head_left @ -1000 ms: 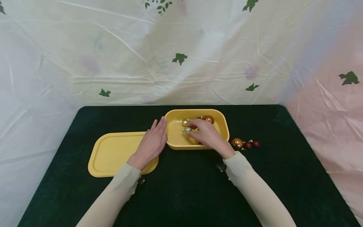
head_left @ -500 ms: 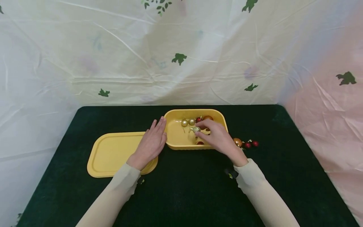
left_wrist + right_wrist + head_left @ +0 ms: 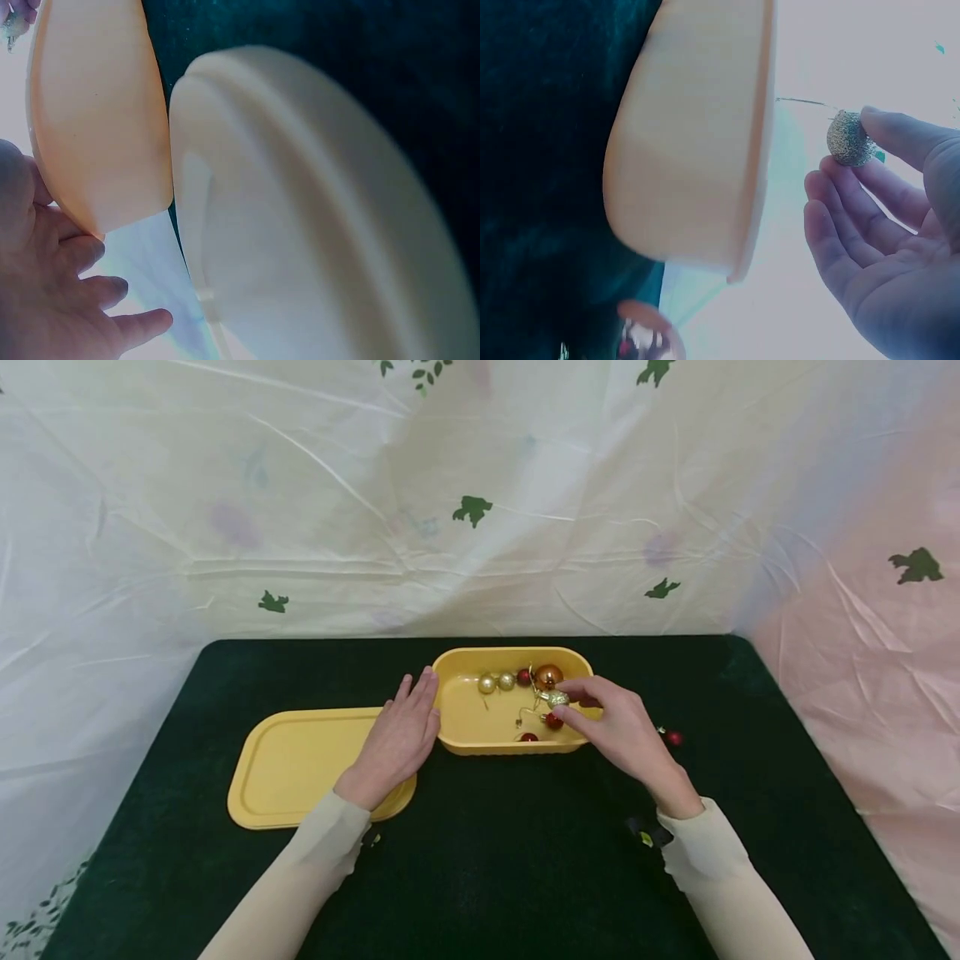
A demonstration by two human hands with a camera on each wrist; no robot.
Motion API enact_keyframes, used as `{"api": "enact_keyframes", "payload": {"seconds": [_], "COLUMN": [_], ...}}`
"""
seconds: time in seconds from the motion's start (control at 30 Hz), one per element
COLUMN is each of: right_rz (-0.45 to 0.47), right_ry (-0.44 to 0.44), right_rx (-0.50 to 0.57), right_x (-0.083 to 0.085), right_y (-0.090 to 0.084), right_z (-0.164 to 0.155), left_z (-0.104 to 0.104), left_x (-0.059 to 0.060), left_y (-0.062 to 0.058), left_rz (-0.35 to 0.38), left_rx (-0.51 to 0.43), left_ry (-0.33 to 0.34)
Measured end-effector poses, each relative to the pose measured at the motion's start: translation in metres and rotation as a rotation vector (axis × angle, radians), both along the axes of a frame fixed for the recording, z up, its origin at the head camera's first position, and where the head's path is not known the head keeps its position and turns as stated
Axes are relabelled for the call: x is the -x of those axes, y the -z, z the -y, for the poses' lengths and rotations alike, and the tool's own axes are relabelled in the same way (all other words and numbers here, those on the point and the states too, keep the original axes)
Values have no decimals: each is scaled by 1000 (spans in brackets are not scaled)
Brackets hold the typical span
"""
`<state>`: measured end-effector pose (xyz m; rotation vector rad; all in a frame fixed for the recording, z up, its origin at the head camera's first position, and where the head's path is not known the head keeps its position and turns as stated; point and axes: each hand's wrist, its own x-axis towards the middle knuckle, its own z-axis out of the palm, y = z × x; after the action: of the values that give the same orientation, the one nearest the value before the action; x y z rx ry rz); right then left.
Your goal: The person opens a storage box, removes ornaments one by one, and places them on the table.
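Pinching a small glittery gold bauble (image 3: 557, 698) between thumb and fingertips of the right hand (image 3: 626, 735), just right of centre in the head view, over the right end of the yellow tub (image 3: 465, 731). Showing in the right wrist view as a rough sparkling ball (image 3: 849, 139) at upper right, with a thin hanging wire trailing left from it, gripped at the fingertips while the other fingers (image 3: 840, 225) are curling loosely below it. Hovering above the tub's rim (image 3: 754, 150), not touching it as far as can be told.

Lying inside the tub: two small gold balls (image 3: 496, 682) side by side near the far wall, a larger copper ball (image 3: 548, 676) to their right, and small red balls (image 3: 553, 721) near the front right.

Resting flat against the tub's left end, the left hand (image 3: 400, 739), fingers straight and together, holding nothing; wall of the tub (image 3: 97, 112) and fingers (image 3: 112, 289) showing at left in the left wrist view.

Lying under the left wrist, at centre left, a yellow lid (image 3: 292, 768), flat on the dark green cloth (image 3: 487, 860). Sitting on the cloth beyond the right hand, one small red ball (image 3: 673, 738).
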<state>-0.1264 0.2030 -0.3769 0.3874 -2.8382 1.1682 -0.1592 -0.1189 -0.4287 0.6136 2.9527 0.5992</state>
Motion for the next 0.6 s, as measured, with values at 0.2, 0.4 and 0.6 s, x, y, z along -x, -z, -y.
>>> {"api": "enact_keyframes", "payload": {"seconds": [0.2,0.4,0.6], "right_rz": [-37,-54,-75], "right_ry": [53,111,158], "right_rx": [-21,-41,-55], "right_x": [-11,-22,-33], "right_y": [-3,-6,-4], "right_z": [-19,-39,-60], "left_z": [-3,-4,-4], "left_x": [0,0,-1], "left_y": [0,3,3], "left_rz": [-12,-66,-73], "left_rx": [21,56,68], "left_ry": [-2,-6,-1]}}
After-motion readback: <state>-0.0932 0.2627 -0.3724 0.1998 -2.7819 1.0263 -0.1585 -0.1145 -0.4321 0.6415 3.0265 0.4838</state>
